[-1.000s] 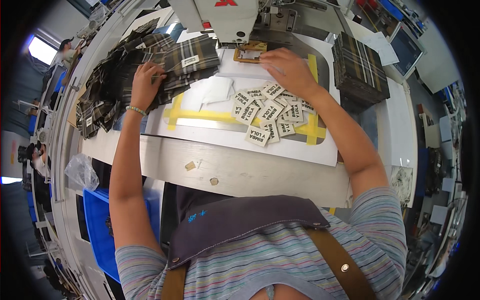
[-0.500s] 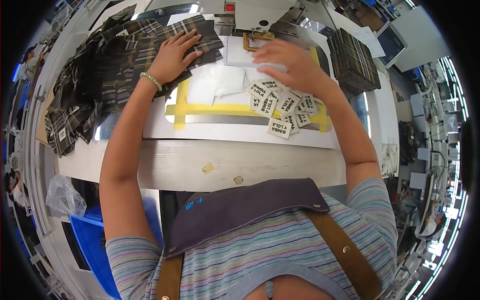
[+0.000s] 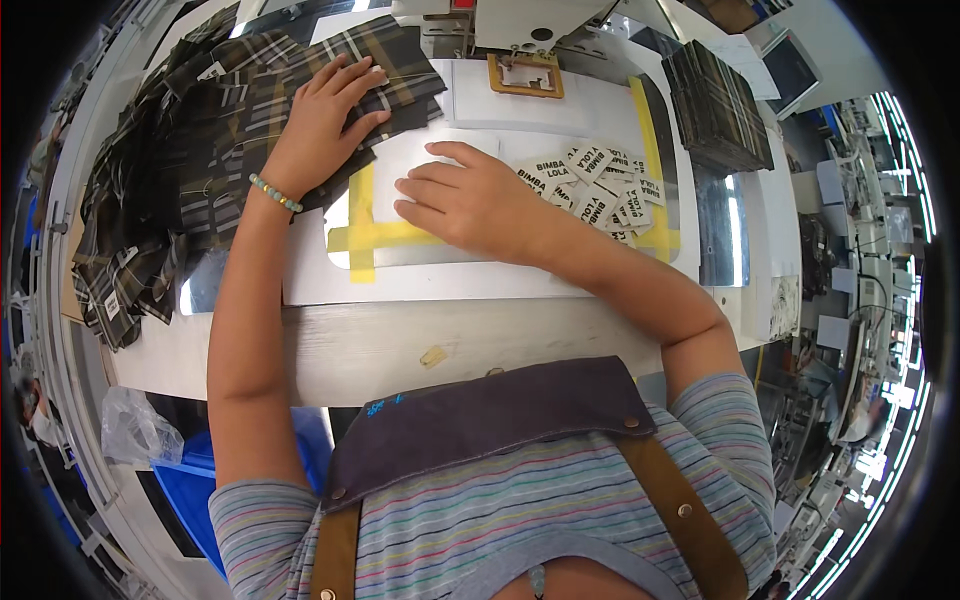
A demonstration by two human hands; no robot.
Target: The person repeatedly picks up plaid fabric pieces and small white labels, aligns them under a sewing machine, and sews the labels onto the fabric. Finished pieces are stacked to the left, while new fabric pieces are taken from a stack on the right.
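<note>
in the head view, the left hand lies with fingers spread on the plaid pieces, a loose overlapping heap on the left of the table. its grip is relaxed, palm down, with nothing seen clasped. the right hand is over the white sheets, fingers apart and lightly bent; its grip looks released, though i cannot tell whether the fingertips touch the sheets.

as for progress, a few pieces in the heap already bear a pale patch, so those seem to be finished; how many more do is hidden by the overlap. many printed labels lie loose and unattached, to the right of the right hand. the brass-coloured frame below the machine head shows no plaid cloth in it. a neat plaid stack stands at the far right, its labelling impossible to judge.
</note>
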